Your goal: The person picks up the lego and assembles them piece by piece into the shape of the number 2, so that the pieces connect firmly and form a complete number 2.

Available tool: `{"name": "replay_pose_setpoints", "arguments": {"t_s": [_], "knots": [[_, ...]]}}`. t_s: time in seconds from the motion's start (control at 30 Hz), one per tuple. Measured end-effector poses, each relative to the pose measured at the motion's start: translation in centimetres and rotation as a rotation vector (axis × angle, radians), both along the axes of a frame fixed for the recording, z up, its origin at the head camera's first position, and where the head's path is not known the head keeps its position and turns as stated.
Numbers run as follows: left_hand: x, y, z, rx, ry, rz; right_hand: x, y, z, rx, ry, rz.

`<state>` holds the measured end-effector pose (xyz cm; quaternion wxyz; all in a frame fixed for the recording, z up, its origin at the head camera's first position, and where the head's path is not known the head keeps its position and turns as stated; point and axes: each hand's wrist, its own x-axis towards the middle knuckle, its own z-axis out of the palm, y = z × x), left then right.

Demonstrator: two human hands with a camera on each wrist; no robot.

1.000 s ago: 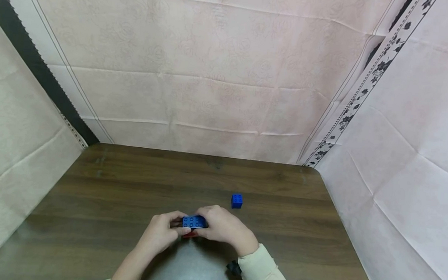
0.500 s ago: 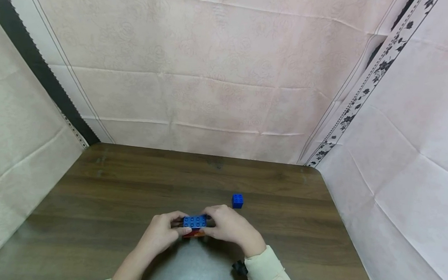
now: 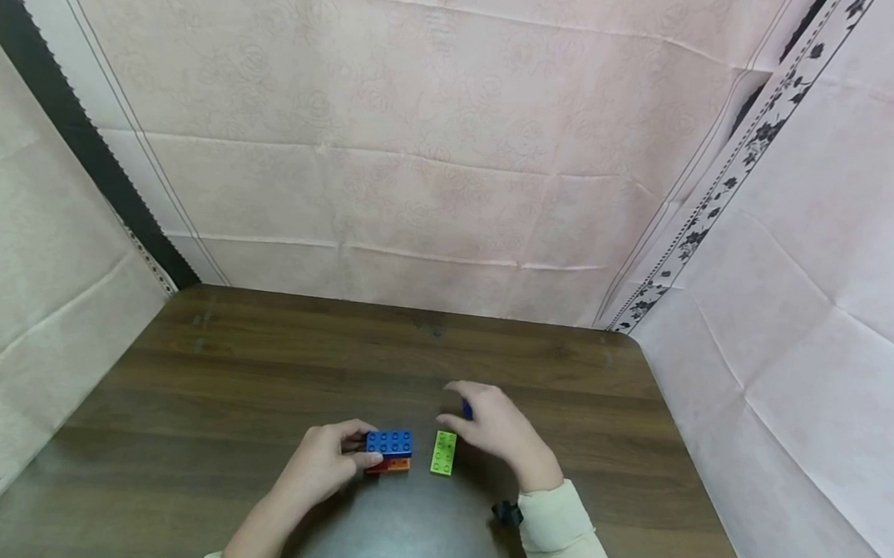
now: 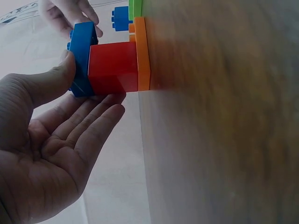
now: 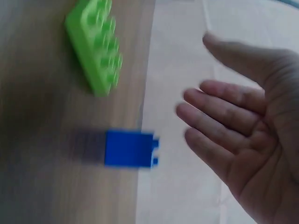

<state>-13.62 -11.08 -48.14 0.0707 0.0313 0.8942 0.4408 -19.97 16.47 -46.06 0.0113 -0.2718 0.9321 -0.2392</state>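
My left hand [image 3: 330, 457] pinches a stack of toy building bricks between its thumb and fingers. On top of the stack is a blue eight-stud brick [image 3: 389, 441]. Under it, in the left wrist view, come a red brick [image 4: 113, 67] and a thin orange brick [image 4: 144, 56] against the table. My right hand [image 3: 496, 431] hovers over a small blue brick [image 5: 129, 149] with thumb and fingers spread, holding nothing. The hand hides most of that brick in the head view. A flat lime-green brick [image 3: 443, 453] lies between the stack and my right hand.
The wooden table [image 3: 278, 363] carries all the bricks. Pale cloth walls [image 3: 421, 186] rise behind it and on both sides. A small black object [image 3: 507, 513] shows at the right cuff.
My right hand has let go of the stack and moved right and away to the small blue brick. The lime-green brick has come into sight. My left hand stays put.
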Motion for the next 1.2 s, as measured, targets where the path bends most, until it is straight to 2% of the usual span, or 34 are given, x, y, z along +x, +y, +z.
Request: {"name": "replay_pose_setpoints", "arguments": {"t_s": [0.1, 0.23, 0.37, 0.67, 1.0, 1.2], "knots": [[0.0, 0.0, 0.0, -0.008, -0.003, -0.002, -0.9, 1.2, -0.5, -0.007, 0.016, -0.094], [-0.1, -0.1, 0.0, -0.011, 0.0, -0.012, -1.8, 2.2, -1.6, 0.012, -0.01, -0.151], [-0.2, -0.1, 0.0, -0.016, -0.004, -0.021, -2.1, 2.7, -2.4, 0.013, -0.053, -0.154], [-0.5, -0.3, 0.1, -0.009, 0.0, -0.05, -2.2, 2.9, -3.6, 0.014, -0.07, -0.149], [-0.6, -0.3, -0.2, -0.002, 0.042, -0.067, -1.9, 2.5, -3.9, 0.001, -0.034, -0.159], [-1.0, -0.6, -0.8, 0.032, 0.086, -0.092, -1.4, 2.0, -3.3, -0.018, -0.041, -0.151]]}}
